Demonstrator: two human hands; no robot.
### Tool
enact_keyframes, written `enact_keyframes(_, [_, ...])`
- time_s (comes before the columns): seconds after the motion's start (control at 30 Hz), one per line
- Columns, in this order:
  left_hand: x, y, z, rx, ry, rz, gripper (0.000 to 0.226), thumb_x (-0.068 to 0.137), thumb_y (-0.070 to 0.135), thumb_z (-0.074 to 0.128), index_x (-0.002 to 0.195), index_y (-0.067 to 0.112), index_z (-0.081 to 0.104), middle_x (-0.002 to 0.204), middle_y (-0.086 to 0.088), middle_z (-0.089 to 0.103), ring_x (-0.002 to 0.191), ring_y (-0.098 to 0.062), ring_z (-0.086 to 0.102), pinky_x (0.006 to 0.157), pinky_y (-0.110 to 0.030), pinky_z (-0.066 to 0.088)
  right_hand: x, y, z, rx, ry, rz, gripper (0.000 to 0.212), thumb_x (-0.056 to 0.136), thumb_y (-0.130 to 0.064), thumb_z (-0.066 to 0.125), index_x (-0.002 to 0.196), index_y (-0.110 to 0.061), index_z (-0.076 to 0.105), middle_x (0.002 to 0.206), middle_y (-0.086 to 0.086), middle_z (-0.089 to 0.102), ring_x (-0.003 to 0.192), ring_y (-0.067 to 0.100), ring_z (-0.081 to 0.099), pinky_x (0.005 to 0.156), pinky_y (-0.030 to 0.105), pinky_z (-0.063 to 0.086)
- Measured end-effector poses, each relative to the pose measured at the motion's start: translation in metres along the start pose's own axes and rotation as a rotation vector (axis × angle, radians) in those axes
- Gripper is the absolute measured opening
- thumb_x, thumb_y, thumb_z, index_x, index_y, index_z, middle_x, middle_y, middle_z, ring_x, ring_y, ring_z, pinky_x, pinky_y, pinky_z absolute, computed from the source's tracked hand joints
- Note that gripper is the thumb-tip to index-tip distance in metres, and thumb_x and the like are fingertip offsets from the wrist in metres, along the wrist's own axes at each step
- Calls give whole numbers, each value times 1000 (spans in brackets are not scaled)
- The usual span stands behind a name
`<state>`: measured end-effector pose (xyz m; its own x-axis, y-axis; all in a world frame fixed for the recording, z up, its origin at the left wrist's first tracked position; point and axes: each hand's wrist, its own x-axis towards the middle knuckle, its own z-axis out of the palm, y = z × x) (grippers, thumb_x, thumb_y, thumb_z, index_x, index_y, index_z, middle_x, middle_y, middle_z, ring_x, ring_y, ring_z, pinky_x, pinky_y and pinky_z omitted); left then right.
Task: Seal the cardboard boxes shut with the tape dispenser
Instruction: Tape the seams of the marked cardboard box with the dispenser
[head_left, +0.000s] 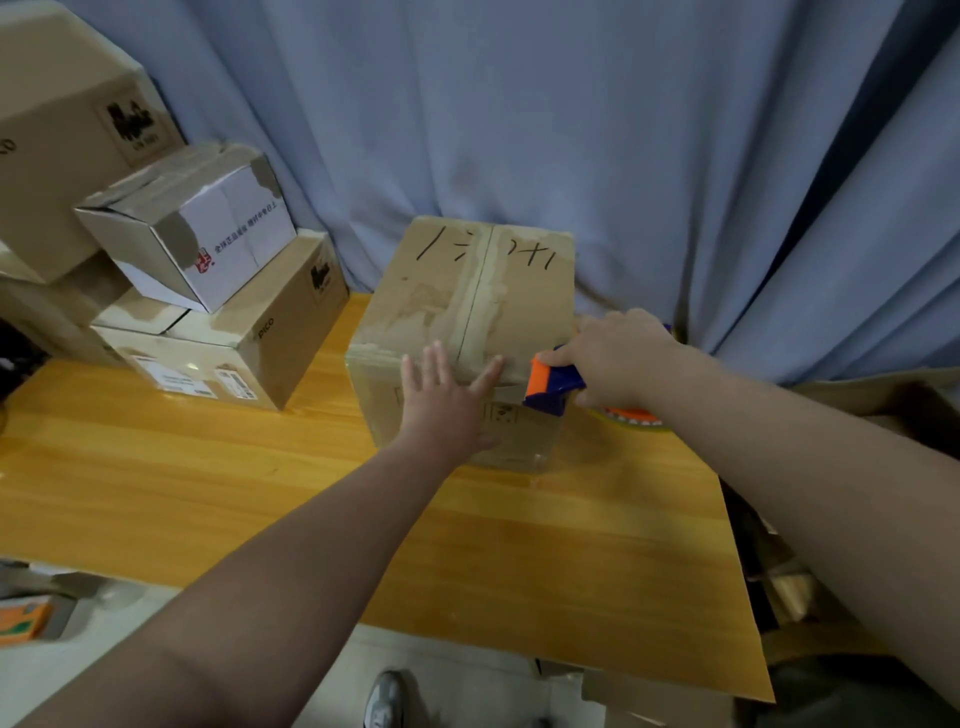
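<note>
At the cardboard box (431, 296) near edge, the left hand (447, 397) is pressing flat-fingered while the right hand (618, 358) is gripping the tape dispenser (550, 387); a tilted pull risks a wrinkled, loose seal.

Surface (156, 467): wooden top, orange-yellow, grain running left to right, slight gloss. The near edge slants down toward the right corner.

Directly on it, centre, toward the far side: a brown cardboard box (519, 291), flaps closed, with black handwritten strokes on top and old tape scars along the centre seam.

Far left: a lower brown pico box (270, 338) with white shipping labels (182, 382) on its near face. A smaller white box (197, 228) sits askew on top of it. A strip of bare wood separates the two.

Tape dispenser (553, 384) at the cardboard box's near right corner, gripped by the right hand (618, 358); cannot tell whether its roll touches the surface.
</note>
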<state>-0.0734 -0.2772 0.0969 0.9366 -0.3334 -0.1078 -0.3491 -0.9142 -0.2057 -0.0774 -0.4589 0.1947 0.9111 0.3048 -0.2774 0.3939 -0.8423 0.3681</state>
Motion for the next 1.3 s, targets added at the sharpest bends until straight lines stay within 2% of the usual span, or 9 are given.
enact_keyframes(0.13, [-1, -7, 7, -144, 94, 128, 87, 92, 59, 43, 152, 24, -10, 161, -2, -9, 148, -18, -6, 119, -40, -1, 3, -1, -2, 30, 2, -20, 59, 91, -48, 52, 145, -48, 26, 124, 2, 50, 107, 23, 52, 81, 36, 45])
enact_keyframes(0.23, [-3, -45, 14, -219, 74, 36, 90, 91, 59, 47, 153, 22, -7, 161, 2, -7, 148, -17, -4, 119, -40, 2, 4, 2, 1, 70, 6, -20, 63, 90, -47, 53, 145, -48, 25, 120, 2, 51, 103, 22, 54, 83, 38, 49])
enact_keyframes(0.47, [-10, -92, 21, -128, 51, -45, 88, 91, 58, 46, 152, 27, -9, 161, 3, -9, 148, -16, -1, 120, -41, 1, 14, -26, 0, 125, 128, -43, 56, 89, -42, 55, 141, -45, 35, 111, 5, 51, 98, 25, 55, 70, 33, 40])
enact_keyframes(0.6, [-7, -95, 13, -85, 3, -135, 96, 88, 59, 51, 153, 20, -10, 160, -1, -13, 148, -20, -5, 120, -41, 0, 33, -33, -8, 159, 136, -54, 57, 88, -44, 57, 141, -44, 36, 115, 5, 50, 104, 27, 53, 72, 34, 35])
enact_keyframes(0.77, [4, -55, 1, -91, 43, 164, 88, 92, 48, 53, 153, 19, -3, 161, -2, -5, 148, -20, -1, 119, -36, 1, 40, -31, -13, 136, 136, -62, 55, 87, -45, 58, 139, -44, 39, 115, 7, 52, 102, 27, 54, 78, 36, 41])
enact_keyframes(0.87, [6, -50, 1, -171, -11, 133, 89, 92, 44, 56, 153, 19, -3, 161, -1, -4, 148, -18, 1, 120, -35, 3, 38, -30, -13, 106, 128, -78, 57, 89, -46, 56, 142, -44, 34, 117, 9, 51, 104, 28, 54, 78, 36, 41])
enact_keyframes(1.1, [4, -48, 1, -69, -9, 102, 91, 92, 48, 54, 152, 24, -9, 161, 2, -6, 148, -16, 1, 119, -40, -2, 4, -1, -16, 52, 145, -96, 71, 89, -56, 53, 148, -47, 15, 124, 6, 46, 110, 25, 52, 70, 30, 34])
enact_keyframes(1.2, [3, -45, -1, -46, -17, 85, 90, 91, 50, 54, 152, 26, -9, 161, 2, -5, 148, -16, 2, 118, -41, -3, -27, 33, 0, 44, 47, -15, 70, 88, -59, 52, 147, -50, 14, 122, 3, 45, 111, 24, 51, 74, 31, 36])
enact_keyframes(1.3, [3, -34, -7, 3, -48, 46, 90, 90, 57, 50, 150, 35, -13, 161, -4, -4, 148, -22, 3, 118, -50, -3, -45, 47, 17, 78, 5, 52, 69, 88, -59, 52, 147, -51, 15, 119, 1, 46, 109, 24, 52, 72, 30, 36])
